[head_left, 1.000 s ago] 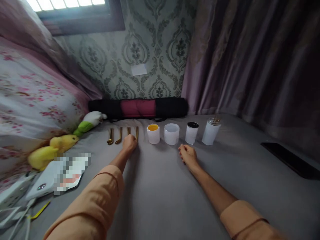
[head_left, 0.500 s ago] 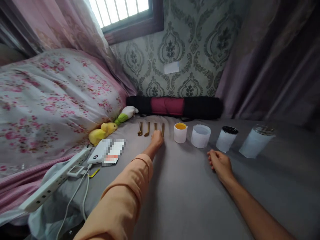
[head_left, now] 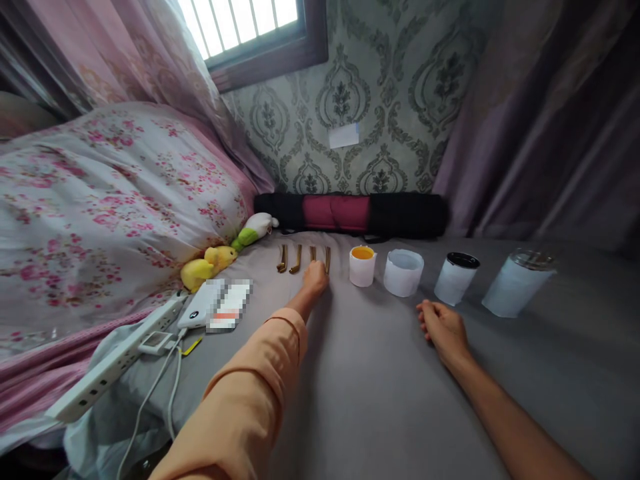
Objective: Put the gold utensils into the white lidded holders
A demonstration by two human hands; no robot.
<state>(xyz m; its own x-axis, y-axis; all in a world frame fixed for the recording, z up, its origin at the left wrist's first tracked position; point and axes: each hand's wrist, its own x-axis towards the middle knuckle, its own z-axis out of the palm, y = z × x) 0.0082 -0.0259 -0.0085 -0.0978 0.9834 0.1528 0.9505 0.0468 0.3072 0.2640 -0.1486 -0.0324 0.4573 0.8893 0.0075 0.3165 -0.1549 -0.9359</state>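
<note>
While paper (head_left: 231, 301) looks pixelated, left fingers (head_left: 312, 270) touch rods (head_left: 313, 253).

There are two bare hands: one left hand (head_left: 315, 277) and one right hand (head_left: 444, 330). Slim golden-brown pieces (head_left: 299, 257) number four. White-sided cylindrical containers (head_left: 361, 273) also number four: one is orange inside, one wide and pale, one black-rimmed, one silver-topped. There is one black-and-maroon fabric roll (head_left: 337, 212), one long white power strip (head_left: 113, 367), one white-and-green plush toy (head_left: 255, 229) and one barred window (head_left: 250, 27).
</note>
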